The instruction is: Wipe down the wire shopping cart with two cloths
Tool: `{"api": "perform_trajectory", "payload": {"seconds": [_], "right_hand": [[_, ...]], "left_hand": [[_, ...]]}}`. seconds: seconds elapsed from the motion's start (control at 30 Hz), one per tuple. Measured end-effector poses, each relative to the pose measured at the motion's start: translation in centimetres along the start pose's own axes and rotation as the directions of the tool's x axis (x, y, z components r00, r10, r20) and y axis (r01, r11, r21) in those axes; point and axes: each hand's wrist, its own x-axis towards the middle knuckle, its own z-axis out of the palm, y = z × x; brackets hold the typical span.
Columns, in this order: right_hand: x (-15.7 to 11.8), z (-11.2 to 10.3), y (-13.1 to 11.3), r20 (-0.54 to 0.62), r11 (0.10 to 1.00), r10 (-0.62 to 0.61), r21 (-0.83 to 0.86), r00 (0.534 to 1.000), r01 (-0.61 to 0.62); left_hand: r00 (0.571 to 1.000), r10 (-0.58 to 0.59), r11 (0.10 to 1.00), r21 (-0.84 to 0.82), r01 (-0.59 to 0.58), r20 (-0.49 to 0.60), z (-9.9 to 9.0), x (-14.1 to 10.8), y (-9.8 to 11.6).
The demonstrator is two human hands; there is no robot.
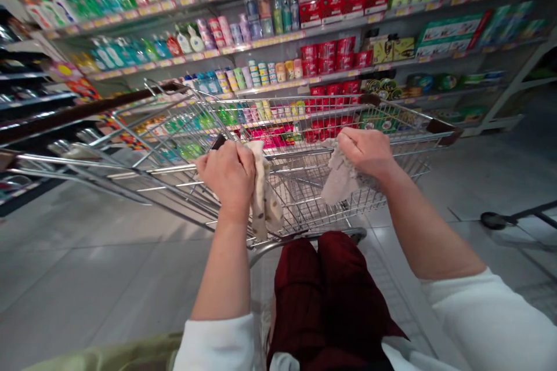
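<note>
Both my hands are closed at the near end of a wire shopping cart (304, 177). My left hand (230, 177) wraps round the cart's handle, and a dark end of it pokes out above my knuckles. A cream cloth with dark spots (263, 203) hangs down beside that hand, touching its inner side. My right hand (364, 151) is a fist on the other side of the handle. Under its fingers dangles a pale, ruffled cloth (338, 179). What lies inside each fist is hidden by the fingers.
Ahead stand store shelves (270, 40) with bottles, red boxes (343, 6) and tubs. More metal carts (130, 171) are nested on the left. A black wheel on a frame (494, 220) stands on the tiled floor (108, 278) at right.
</note>
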Motion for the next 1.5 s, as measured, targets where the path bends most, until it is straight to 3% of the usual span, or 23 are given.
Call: {"api": "perform_trajectory", "payload": {"seconds": [0.13,0.2,0.3,0.37,0.5,0.57,0.67,0.83,0.97,1.07,1.13,1.2,1.3,1.37,1.5], "right_hand": [[1.0,-1.2,2.2,0.171,0.986,-0.150,0.102,0.974,0.133],[1.2,-1.5,4.1,0.189,0.992,-0.105,0.085,0.976,0.090],[0.7,-1.4,6.5,0.092,0.993,0.111,-0.038,0.990,-0.108],[0.1,-0.9,7.2,0.015,0.980,0.178,-0.093,0.984,-0.176],[-0.7,-0.2,6.9,-0.043,0.979,0.162,-0.117,0.986,-0.166],[-0.8,-0.1,6.7,-0.061,0.982,0.148,-0.110,0.987,-0.154],[-0.9,-0.1,6.5,-0.080,0.984,0.134,-0.107,0.988,-0.142],[-0.9,-0.2,6.6,-0.081,0.988,0.123,-0.087,0.989,-0.130],[-0.9,-0.1,6.6,-0.077,0.986,0.135,-0.086,0.988,-0.141],[-0.9,0.0,6.6,-0.089,0.987,0.127,-0.083,0.988,-0.134],[-0.9,0.0,6.6,-0.092,0.988,0.129,-0.079,0.987,-0.136],[-1.0,0.0,6.6,-0.087,0.986,0.142,-0.075,0.986,-0.149],[-1.1,0.0,6.5,-0.082,0.986,0.144,-0.073,0.986,-0.150],[-1.2,0.0,6.4,-0.093,0.987,0.136,-0.074,0.986,-0.143],[-1.2,0.0,6.4,-0.111,0.986,0.136,-0.087,0.985,-0.145]], "left_hand": [[1.000,0.017,0.999,0.031,-0.017,0.005,-0.2,0.2,-0.2],[0.999,0.028,0.999,0.041,-0.029,0.018,-0.2,0.3,-0.5],[1.000,0.019,0.999,0.035,-0.020,0.021,-0.4,0.2,-0.5],[1.000,-0.009,1.000,-0.013,0.009,-0.018,-0.5,-0.5,0.0],[0.961,-0.140,0.974,-0.208,0.091,-0.238,-0.1,-3.4,2.4],[0.952,-0.182,0.951,-0.289,0.107,-0.247,0.7,-5.0,4.3],[0.983,-0.144,0.935,-0.342,0.097,-0.113,2.8,-6.7,7.3],[0.997,0.069,0.953,-0.299,-0.057,0.031,7.0,-10.0,10.1],[0.952,0.232,0.945,-0.277,-0.173,0.199,9.2,-14.2,9.8],[0.914,0.291,0.936,-0.283,-0.211,0.283,9.4,-16.2,9.5],[0.906,0.281,0.936,-0.297,-0.187,0.317,8.7,-16.1,9.4],[0.929,0.240,0.934,-0.329,-0.141,0.282,7.7,-14.8,9.3],[0.992,0.092,0.930,-0.364,-0.056,0.082,5.9,-11.7,8.8],[1.000,0.009,0.944,-0.330,-0.012,-0.010,5.2,-9.9,8.2],[0.991,0.094,0.972,-0.208,-0.112,-0.098,5.8,-9.1,7.5]]}}
